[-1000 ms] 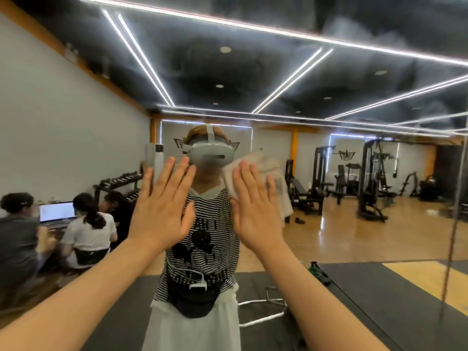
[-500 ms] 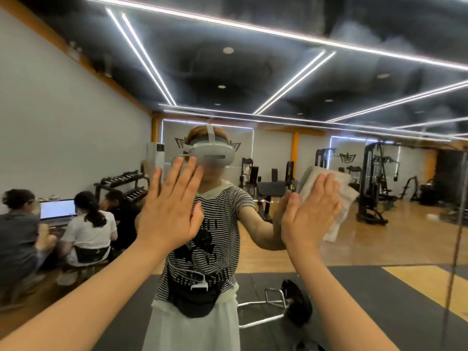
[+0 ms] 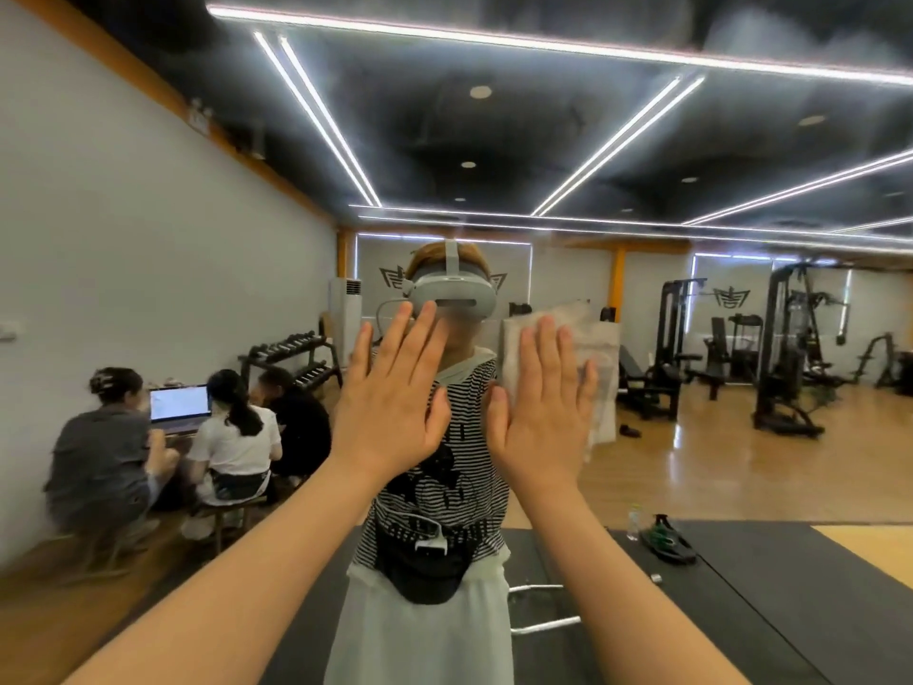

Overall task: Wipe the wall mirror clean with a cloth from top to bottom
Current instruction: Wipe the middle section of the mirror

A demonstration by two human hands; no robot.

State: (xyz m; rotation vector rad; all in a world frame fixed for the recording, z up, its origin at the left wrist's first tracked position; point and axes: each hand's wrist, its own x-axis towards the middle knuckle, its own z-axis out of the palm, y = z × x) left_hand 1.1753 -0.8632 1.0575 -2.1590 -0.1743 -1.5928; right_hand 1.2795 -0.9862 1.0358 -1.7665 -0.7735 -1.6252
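The wall mirror (image 3: pixel 691 140) fills the whole view and reflects a gym and my own figure. My right hand (image 3: pixel 543 417) presses a pale, thin cloth (image 3: pixel 600 348) flat against the glass with straight fingers, at about head height, just right of centre. The cloth shows above and to the right of the fingers and hangs a little below the palm's right side. My left hand (image 3: pixel 395 402) lies flat on the mirror beside it, fingers straight and spread, holding nothing. A narrow gap separates the two hands.
Reflected in the mirror: three people sitting around a laptop (image 3: pixel 180 405) at the left, a dumbbell rack (image 3: pixel 291 358), weight machines (image 3: pixel 785 358) at the right, black floor mats (image 3: pixel 790 585) with a small bottle (image 3: pixel 633 521) and a dark spray bottle (image 3: pixel 667 536).
My right hand swept the cloth right across the glass, then came back left, close beside the left hand. The left hand stayed flat on the glass. My view tilted slightly upward.
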